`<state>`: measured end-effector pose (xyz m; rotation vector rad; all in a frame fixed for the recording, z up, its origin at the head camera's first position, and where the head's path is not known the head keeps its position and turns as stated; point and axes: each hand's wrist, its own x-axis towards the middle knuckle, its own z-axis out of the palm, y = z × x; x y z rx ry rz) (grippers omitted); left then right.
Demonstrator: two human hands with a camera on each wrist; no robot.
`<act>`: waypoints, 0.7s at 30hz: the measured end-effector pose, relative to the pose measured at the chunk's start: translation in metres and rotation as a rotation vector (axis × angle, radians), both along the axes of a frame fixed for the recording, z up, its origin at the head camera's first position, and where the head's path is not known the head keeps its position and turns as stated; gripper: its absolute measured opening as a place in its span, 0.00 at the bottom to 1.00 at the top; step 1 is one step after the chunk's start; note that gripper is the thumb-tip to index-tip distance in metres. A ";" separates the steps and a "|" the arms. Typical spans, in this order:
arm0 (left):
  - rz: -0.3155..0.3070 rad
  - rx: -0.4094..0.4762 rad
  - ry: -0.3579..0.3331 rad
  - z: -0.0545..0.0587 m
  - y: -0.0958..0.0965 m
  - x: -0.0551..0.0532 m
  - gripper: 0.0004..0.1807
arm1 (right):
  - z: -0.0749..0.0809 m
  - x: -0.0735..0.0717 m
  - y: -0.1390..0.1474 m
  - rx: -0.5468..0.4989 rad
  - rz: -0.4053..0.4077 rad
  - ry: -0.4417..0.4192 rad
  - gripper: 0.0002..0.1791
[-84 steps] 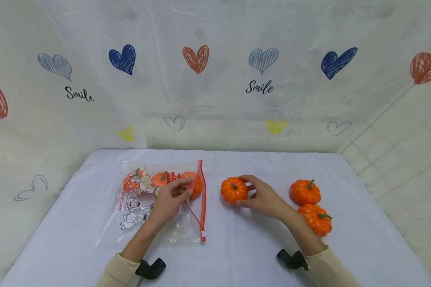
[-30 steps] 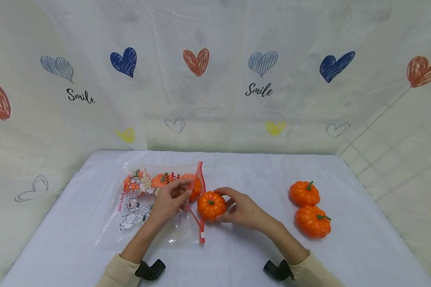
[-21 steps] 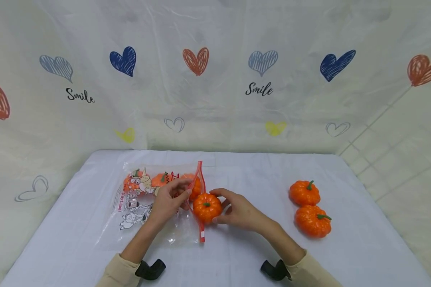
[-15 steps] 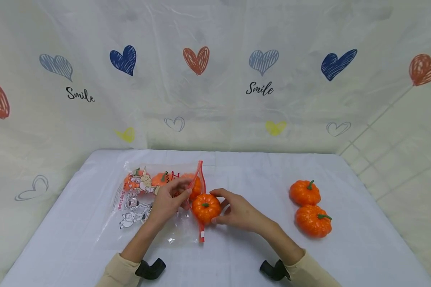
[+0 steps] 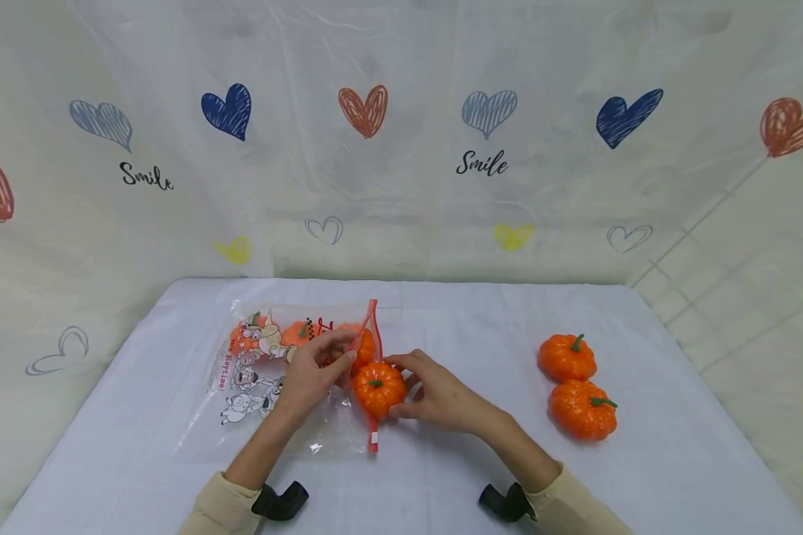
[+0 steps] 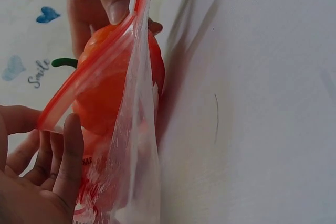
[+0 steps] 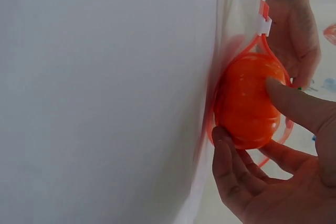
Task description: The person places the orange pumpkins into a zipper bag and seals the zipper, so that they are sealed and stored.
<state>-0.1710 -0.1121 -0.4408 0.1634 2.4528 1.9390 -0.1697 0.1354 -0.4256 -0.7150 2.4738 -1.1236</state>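
Left hand (image 5: 313, 374): pinches red rim (image 6: 88, 69) of bag (image 5: 250, 407)
Right hand (image 5: 442, 395): grips pumpkin (image 5: 378, 391)
Change: pumpkin has moved into bag's mouth, partly inside

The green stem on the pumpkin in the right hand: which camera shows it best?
The left wrist view: there the green stem shows large and unobstructed, side-on, sticking out from the pumpkin. The head view shows it small, from above; in the right wrist view, only a dark green speck shows beside the right hand's thumb.
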 end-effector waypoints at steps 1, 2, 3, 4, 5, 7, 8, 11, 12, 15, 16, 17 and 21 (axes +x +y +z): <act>0.003 -0.003 0.003 0.000 0.000 0.000 0.17 | 0.000 0.000 -0.001 0.001 -0.002 -0.003 0.40; 0.005 -0.006 0.005 0.000 0.000 0.000 0.17 | 0.001 0.000 -0.002 0.002 -0.005 -0.007 0.39; 0.005 -0.005 0.007 0.000 0.000 0.001 0.17 | 0.001 0.000 -0.002 0.003 -0.013 -0.012 0.39; 0.003 -0.005 0.010 0.001 0.000 0.001 0.17 | 0.002 0.000 -0.003 0.001 -0.019 -0.016 0.38; 0.002 -0.002 0.011 0.001 0.000 0.001 0.17 | 0.002 0.000 -0.003 0.001 -0.027 -0.021 0.38; -0.001 0.006 0.013 0.001 0.001 0.001 0.17 | 0.003 0.001 -0.004 -0.001 -0.046 -0.033 0.36; -0.002 0.011 0.013 0.001 0.001 0.001 0.17 | 0.002 0.001 -0.004 0.000 -0.051 -0.034 0.35; -0.010 0.024 0.017 0.002 0.001 0.001 0.17 | 0.001 0.001 -0.004 -0.014 -0.044 -0.024 0.34; -0.012 0.027 0.019 0.002 0.001 0.001 0.17 | 0.001 0.001 -0.004 -0.019 -0.036 -0.020 0.35; -0.015 0.026 0.025 0.003 0.001 0.002 0.17 | -0.001 0.000 -0.005 -0.033 0.000 0.000 0.35; -0.015 0.025 0.029 0.003 0.000 0.002 0.17 | -0.001 0.000 -0.005 -0.034 0.012 0.008 0.35; -0.015 0.024 0.033 0.004 0.000 0.002 0.17 | -0.002 0.000 -0.005 -0.035 0.024 0.015 0.35; -0.018 0.025 0.053 0.005 0.000 0.003 0.17 | -0.002 0.000 -0.006 -0.025 0.045 0.022 0.35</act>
